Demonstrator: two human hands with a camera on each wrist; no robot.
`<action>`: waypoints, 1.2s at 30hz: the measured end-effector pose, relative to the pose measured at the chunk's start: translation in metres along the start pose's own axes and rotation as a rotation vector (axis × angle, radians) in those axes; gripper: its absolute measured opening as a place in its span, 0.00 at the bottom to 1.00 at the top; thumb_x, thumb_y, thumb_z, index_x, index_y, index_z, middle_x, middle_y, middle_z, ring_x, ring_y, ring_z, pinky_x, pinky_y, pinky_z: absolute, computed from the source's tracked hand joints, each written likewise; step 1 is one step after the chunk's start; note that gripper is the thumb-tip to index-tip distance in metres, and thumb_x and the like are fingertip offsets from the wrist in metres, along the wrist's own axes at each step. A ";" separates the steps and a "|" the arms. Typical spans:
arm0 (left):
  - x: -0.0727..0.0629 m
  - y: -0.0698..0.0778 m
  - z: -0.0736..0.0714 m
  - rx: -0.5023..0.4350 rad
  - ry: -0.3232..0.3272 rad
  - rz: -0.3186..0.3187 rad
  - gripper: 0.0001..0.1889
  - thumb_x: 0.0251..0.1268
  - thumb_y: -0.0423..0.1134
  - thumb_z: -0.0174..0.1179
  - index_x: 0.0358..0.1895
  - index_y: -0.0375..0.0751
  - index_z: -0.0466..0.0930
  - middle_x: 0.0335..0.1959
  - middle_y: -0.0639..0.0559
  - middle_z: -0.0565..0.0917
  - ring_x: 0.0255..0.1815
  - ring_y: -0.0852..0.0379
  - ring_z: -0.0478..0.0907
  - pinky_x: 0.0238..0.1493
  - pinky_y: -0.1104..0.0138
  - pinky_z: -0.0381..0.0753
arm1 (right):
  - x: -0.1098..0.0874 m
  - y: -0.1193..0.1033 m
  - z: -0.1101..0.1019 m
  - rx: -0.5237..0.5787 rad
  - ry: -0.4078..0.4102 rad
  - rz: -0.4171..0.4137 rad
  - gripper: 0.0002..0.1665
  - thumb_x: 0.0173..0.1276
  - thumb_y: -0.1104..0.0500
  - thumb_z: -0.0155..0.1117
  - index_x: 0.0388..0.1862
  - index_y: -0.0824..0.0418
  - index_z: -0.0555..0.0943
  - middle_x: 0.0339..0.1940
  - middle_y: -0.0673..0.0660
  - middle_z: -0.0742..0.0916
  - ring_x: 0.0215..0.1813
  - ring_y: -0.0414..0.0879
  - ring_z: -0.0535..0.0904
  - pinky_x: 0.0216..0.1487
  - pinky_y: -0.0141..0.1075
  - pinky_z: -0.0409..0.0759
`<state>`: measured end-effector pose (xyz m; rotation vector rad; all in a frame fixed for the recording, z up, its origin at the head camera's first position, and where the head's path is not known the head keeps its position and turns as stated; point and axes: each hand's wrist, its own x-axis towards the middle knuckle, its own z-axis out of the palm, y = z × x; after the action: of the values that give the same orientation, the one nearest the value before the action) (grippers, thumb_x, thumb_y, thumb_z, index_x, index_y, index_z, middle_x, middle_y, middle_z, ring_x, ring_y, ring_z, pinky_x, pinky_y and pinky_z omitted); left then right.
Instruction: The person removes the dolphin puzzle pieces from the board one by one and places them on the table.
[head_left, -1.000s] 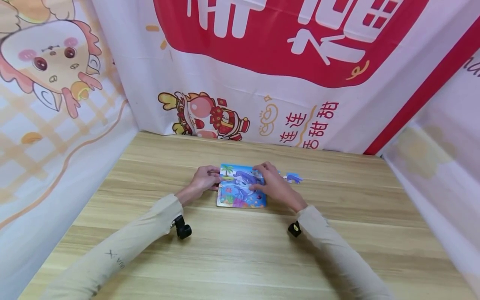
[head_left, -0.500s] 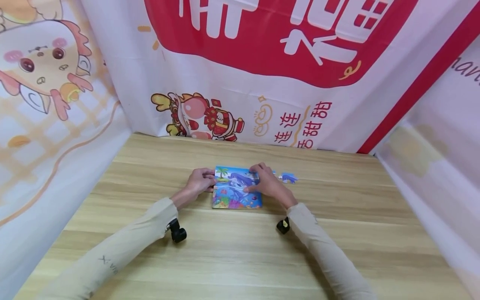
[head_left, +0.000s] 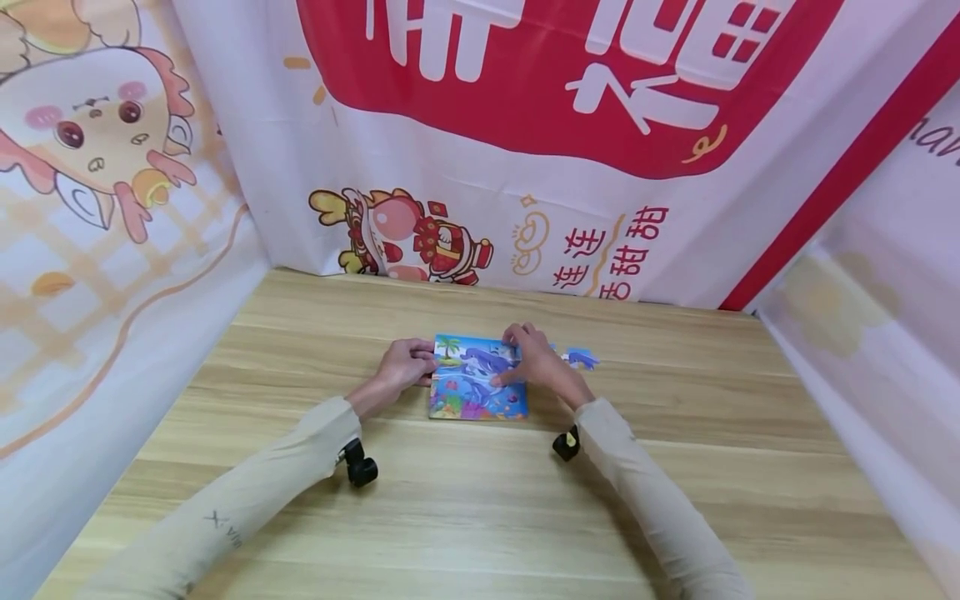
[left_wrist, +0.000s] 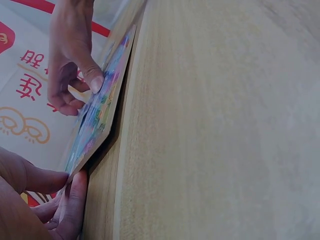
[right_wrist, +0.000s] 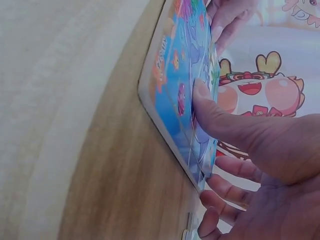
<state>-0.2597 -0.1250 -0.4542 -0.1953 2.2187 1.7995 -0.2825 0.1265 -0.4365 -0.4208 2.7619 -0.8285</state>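
Note:
A jigsaw puzzle [head_left: 477, 398] with dolphins, a palm tree and sea plants lies on the table, nearly all pieces in its thin board. My left hand [head_left: 401, 367] grips the board's left edge between thumb and fingers; in the left wrist view that edge is slightly raised. At the upper right of the picture, my right hand [head_left: 542, 362] holds a puzzle piece [right_wrist: 202, 142] with thumb and bent fingers. Its thumb [right_wrist: 212, 112] lies on the picture, and its other fingers curl by the far edge. The hand partly hides this piece and the spot beneath it.
Just right of the right hand lie loose puzzle pieces [head_left: 581, 358] on the wooden table [head_left: 465, 517]. A printed cloth [head_left: 450, 150] hangs behind the table, with more cloth at both sides. A small black camera is worn on each wrist.
Both hands keep nearly the same place on the puzzle; the right fingers shift only slightly at its upper right. The head view has swung a little.

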 end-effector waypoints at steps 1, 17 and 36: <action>0.000 -0.001 0.000 0.001 -0.001 0.000 0.23 0.73 0.23 0.58 0.70 0.25 0.73 0.55 0.36 0.81 0.37 0.57 0.82 0.33 0.73 0.90 | -0.001 0.000 0.001 0.006 0.003 0.002 0.41 0.61 0.52 0.83 0.67 0.63 0.72 0.64 0.62 0.75 0.69 0.59 0.67 0.76 0.55 0.74; -0.002 0.001 0.000 0.017 0.000 -0.002 0.23 0.73 0.24 0.58 0.69 0.27 0.74 0.54 0.38 0.81 0.39 0.57 0.81 0.33 0.74 0.89 | -0.007 0.013 0.012 0.197 0.181 -0.082 0.16 0.75 0.62 0.69 0.58 0.62 0.79 0.52 0.61 0.79 0.53 0.55 0.78 0.56 0.46 0.85; -0.001 -0.002 -0.001 0.013 -0.004 0.003 0.23 0.73 0.25 0.59 0.69 0.27 0.74 0.55 0.37 0.81 0.38 0.56 0.82 0.33 0.74 0.89 | -0.035 0.024 0.002 0.640 0.162 -0.091 0.16 0.72 0.70 0.68 0.55 0.76 0.78 0.44 0.69 0.89 0.39 0.48 0.87 0.45 0.47 0.94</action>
<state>-0.2581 -0.1263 -0.4551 -0.1860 2.2285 1.7854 -0.2538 0.1566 -0.4474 -0.3605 2.4263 -1.7482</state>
